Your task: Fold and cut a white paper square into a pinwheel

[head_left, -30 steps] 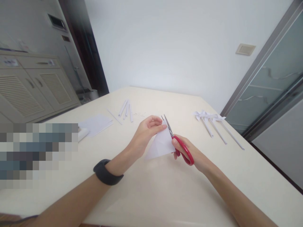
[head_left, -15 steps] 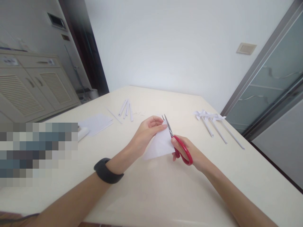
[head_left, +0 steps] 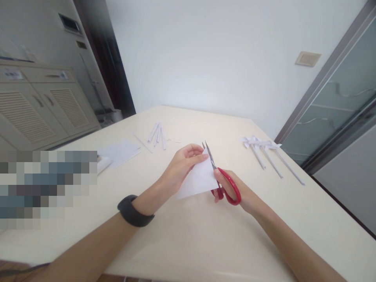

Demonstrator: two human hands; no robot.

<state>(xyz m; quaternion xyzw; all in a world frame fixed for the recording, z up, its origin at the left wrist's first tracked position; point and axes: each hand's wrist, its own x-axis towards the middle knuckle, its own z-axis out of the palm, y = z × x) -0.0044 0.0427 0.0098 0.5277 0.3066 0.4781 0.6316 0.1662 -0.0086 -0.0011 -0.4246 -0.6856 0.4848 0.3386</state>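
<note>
My left hand (head_left: 180,167) pinches the top corner of a folded white paper triangle (head_left: 197,178), held just above the cream table (head_left: 188,235). My right hand (head_left: 239,194) grips red-handled scissors (head_left: 221,180), fingers through the loops. The blades point up and away, slightly apart, along the right edge of the paper near my left fingertips. A black band sits on my left wrist (head_left: 133,210).
Several rolled white paper sticks (head_left: 157,135) lie at the far middle of the table. Flat white sheets (head_left: 119,152) lie to the left. Paper pinwheels on sticks (head_left: 264,150) lie at the right. A cabinet (head_left: 38,105) stands left, a glass door (head_left: 337,105) right.
The scissor handles have opened a little and shifted slightly. Both hands and the paper stay in nearly the same place.
</note>
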